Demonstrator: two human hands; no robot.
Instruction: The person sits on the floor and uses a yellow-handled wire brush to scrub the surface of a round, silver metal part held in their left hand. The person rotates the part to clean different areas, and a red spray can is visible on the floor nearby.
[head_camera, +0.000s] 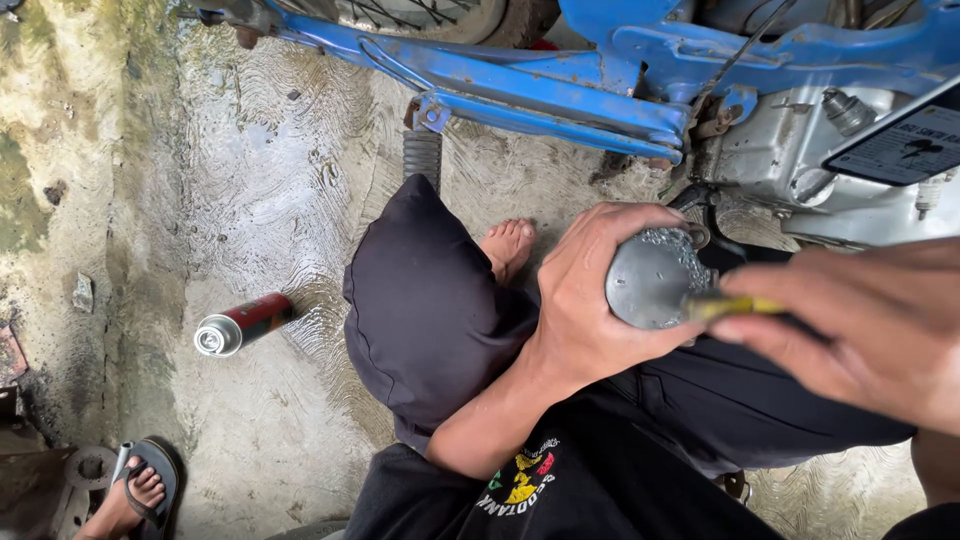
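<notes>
While the person squats on wet concrete (250, 200), the left hand (590, 290) wraps round a grey metal part (648, 280), fingers curled over its top and thumb under its lower edge, clamped on it. Part is roundish, dull grey, with a rough sparkly patch on its upper right side. It sits in front of the person's knees, just below the blue frame (560, 85) of a motorbike.

Right hand (870, 330) is blurred, close to the camera; fingers pinched shut on a thin yellow-handled tool (735, 306). Tool tip touches the right edge of the part. What kind of tool, cannot tell.

Dark trousers cover the left knee (420, 290); a bare foot (508, 245) shows beyond it on the concrete. A black footpeg (422, 155) hangs from the frame just above the knee. Silver engine case (770, 160) sits at right under the frame.

Spray can (243, 324), red and black with a silver end, lies on its side on the concrete, well apart to the left. Another person's sandalled foot (140, 495) is at bottom left.
</notes>
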